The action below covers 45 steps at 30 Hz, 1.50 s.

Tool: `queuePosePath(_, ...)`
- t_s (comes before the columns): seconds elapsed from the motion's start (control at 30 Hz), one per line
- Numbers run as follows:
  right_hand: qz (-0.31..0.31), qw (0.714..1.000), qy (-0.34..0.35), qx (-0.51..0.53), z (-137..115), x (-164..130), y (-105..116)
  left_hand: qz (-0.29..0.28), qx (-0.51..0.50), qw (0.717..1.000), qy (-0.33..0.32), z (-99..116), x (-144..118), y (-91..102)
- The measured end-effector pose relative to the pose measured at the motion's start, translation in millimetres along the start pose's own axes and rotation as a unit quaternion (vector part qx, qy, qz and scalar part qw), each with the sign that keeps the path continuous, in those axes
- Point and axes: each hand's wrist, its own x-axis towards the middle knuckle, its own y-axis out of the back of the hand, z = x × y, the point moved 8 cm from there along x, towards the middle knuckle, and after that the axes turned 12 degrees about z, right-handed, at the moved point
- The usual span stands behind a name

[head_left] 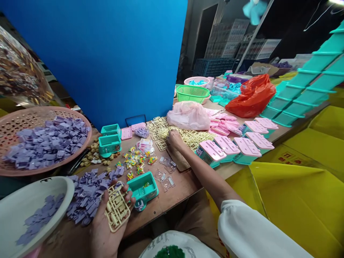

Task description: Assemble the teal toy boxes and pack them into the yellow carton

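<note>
You are sitting at a cluttered wooden table [172, 200] with a big blue panel [107, 57] standing behind it. Your left hand [107, 218] is cradling a cream plastic parts frame [117, 209] low at the near edge, fingers [128, 198] curling around its rim. Just beside it an open teal box [143, 189] is lying on the table. Your right hand [174, 138] is reaching far across onto the pile of cream frames [185, 136]; its fingers are pointing away from you, so whether they are pinching anything is impossible to tell. Purple pieces [87, 195] are lying heaped to your left, some in a pink basket [16, 122] that is cut off by the edge. Pink-lidded boxes [236, 145] are sitting in rows to the right. The small bright bits [135, 161] in between are too tiny to make out.
</note>
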Motion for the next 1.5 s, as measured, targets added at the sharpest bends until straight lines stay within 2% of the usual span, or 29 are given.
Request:
queuePosePath(0.13,-0.015,1.0,-0.019,-0.008,6.6,3.9,-6.6,0.006,0.003,1.0,0.012,-3.9,-4.7,-7.6)
queuePosePath(0.23,-0.004,0.999,-0.027,0.017,7.8,3.8,-7.5,0.01,0.002,1.0,0.013,-3.7,-8.1,-9.7)
queuePosePath(0.33,0.029,0.997,-0.042,0.066,9.5,4.7,-1.5,0.027,0.012,1.0,0.006,-1.9,-9.8,-8.1)
queuePosePath(0.47,0.112,0.978,-0.082,0.157,25.6,8.4,21.2,0.051,0.02,0.998,0.009,-1.5,-10.5,-3.7)
queuePosePath(0.6,0.174,0.931,-0.142,0.287,50.6,4.1,42.1,0.026,0.001,1.0,0.008,-3.7,-6.9,-2.7)
queuePosePath(0.7,0.156,0.884,-0.161,0.409,52.4,-8.2,47.3,-0.02,-0.013,1.0,0.004,-8.4,-3.3,-7.6)
queuePosePath(0.9,0.068,0.789,-0.161,0.589,14.4,-58.3,56.6,-0.092,-0.023,0.995,-0.018,-17.5,-3.6,-26.5)
queuePosePath(1.03,-0.008,0.724,-0.171,0.668,-22.8,-96.8,58.5,-0.109,-0.029,0.993,-0.044,-20.9,-4.9,-35.7)
queuePosePath(1.1,-0.033,0.704,-0.168,0.69,-41.4,-114.3,60.9,-0.112,-0.029,0.992,-0.044,-24.3,-5.3,-36.9)
queuePosePath(1.17,-0.014,0.71,-0.141,0.69,-56.3,-130.0,70.2,-0.113,-0.025,0.992,-0.046,-26.8,-5.9,-35.9)
queuePosePath(1.23,0.066,0.738,-0.071,0.668,-67.3,-145.2,90.4,-0.117,-0.017,0.992,-0.052,-28.1,-6.9,-34.8)
queuePosePath(1.3,0.186,0.769,0.048,0.61,-78.8,-165.1,118.2,-0.127,-0.01,0.99,-0.057,-28.7,-8.3,-34.8)
queuePosePath(1.37,0.278,0.78,0.192,0.527,-95.0,-190.3,138.4,-0.129,-0.009,0.99,-0.062,-28.0,-9.7,-35.1)
queuePosePath(1.43,0.321,0.777,0.308,0.445,-108.8,-212.6,142.9,-0.127,-0.011,0.989,-0.074,-25.8,-11.5,-35.7)
queuePosePath(1.5,0.332,0.779,0.374,0.378,-116.4,-226.1,137.0,-0.124,-0.008,0.988,-0.095,-22.6,-13.6,-36.5)
